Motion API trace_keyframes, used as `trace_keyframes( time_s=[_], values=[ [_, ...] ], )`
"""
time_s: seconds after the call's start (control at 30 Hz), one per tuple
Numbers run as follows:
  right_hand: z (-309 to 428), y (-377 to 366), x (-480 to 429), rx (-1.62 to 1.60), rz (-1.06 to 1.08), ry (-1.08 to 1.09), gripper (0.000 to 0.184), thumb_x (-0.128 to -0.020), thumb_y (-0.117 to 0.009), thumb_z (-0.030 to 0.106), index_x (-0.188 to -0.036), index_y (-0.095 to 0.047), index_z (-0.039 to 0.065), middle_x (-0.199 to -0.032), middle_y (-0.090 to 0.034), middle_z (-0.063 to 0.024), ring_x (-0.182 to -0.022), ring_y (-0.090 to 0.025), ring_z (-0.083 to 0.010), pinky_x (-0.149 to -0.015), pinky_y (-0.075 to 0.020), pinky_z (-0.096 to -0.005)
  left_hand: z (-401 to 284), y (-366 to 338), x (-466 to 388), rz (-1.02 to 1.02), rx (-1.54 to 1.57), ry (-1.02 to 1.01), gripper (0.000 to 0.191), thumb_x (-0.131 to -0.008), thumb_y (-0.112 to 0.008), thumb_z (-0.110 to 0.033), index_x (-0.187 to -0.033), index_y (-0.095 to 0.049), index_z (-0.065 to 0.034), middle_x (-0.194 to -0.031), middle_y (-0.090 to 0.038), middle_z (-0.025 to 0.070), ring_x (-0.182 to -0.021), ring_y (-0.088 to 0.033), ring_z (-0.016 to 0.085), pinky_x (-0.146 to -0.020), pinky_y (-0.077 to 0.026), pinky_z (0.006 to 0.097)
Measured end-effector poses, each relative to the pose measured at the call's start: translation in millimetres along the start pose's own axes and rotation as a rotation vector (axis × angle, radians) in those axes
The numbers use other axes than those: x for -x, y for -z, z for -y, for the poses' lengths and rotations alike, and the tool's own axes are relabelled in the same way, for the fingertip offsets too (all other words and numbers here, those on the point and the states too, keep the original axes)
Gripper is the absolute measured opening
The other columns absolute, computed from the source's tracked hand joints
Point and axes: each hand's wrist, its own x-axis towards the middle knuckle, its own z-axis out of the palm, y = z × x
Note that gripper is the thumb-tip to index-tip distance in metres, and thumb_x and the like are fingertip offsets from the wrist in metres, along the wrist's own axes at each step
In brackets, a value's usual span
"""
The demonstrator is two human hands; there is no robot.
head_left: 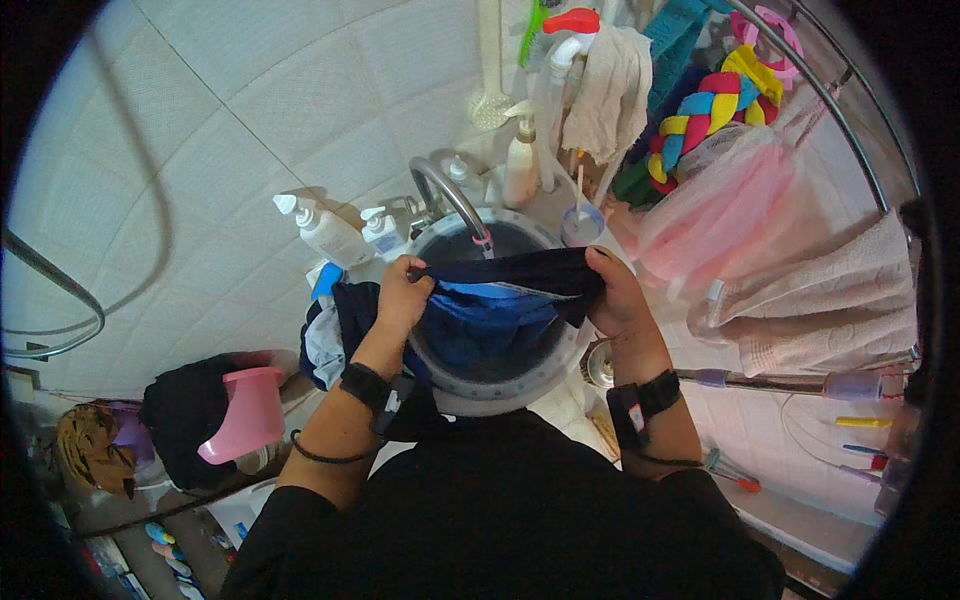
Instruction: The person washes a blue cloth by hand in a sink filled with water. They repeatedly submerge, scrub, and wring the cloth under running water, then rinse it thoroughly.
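A dark navy and blue garment point(517, 274) is stretched between my two hands over a round basin point(454, 401). My left hand point(405, 296) pinches one end of its dark band, and my right hand point(619, 292) grips the other end. The garment's blue part hangs down into the basin, where dark water seems to stand. Just behind the band, the curved metal faucet point(457, 196) points down; its pink-ringed tip is close to the cloth. To the left of the basin lies a pile of dark and light grey clothes point(326, 345).
White pump bottles point(330, 236) and a cream pump bottle point(520, 165) stand behind the basin. A small cup point(582, 225) is at its back right. Pink mesh point(720, 210) and a towel point(825, 300) hang at the right. A pink plastic container point(251, 412) is at the lower left.
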Motion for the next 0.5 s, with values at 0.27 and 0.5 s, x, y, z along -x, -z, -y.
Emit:
trace_keyframes(
  time_s=[0.27, 0.5],
  values=[
    [-25, 3, -4, 0.223, -0.055, -0.143, 0.031, -0.078, -0.060, 0.024, -0.104, -0.052, 0.009, -0.096, -0.056, -0.0071, -0.087, -0.054, -0.0135, -0.076, -0.0426, -0.0287, -14, -9, 10, 0.319, 0.623, 0.372, 0.018, -0.083, -0.042, -0.008, -0.098, -0.049, -0.0088, -0.078, -0.053, 0.0016, -0.062, -0.050, 0.010, -0.055, -0.038, 0.0209],
    [-93, 12, -13, 1.087, 0.231, -0.005, 0.041, -0.071, -0.066, 0.030, -0.101, -0.053, 0.007, -0.085, -0.051, -0.0070, -0.082, -0.051, -0.0217, -0.074, -0.0419, -0.0307, -38, -19, 19, 0.288, 0.030, -0.612, 0.016, -0.084, -0.045, -0.016, -0.095, -0.052, -0.0080, -0.071, -0.050, -0.0009, -0.062, -0.046, 0.008, -0.052, -0.036, 0.0208]
  ],
)
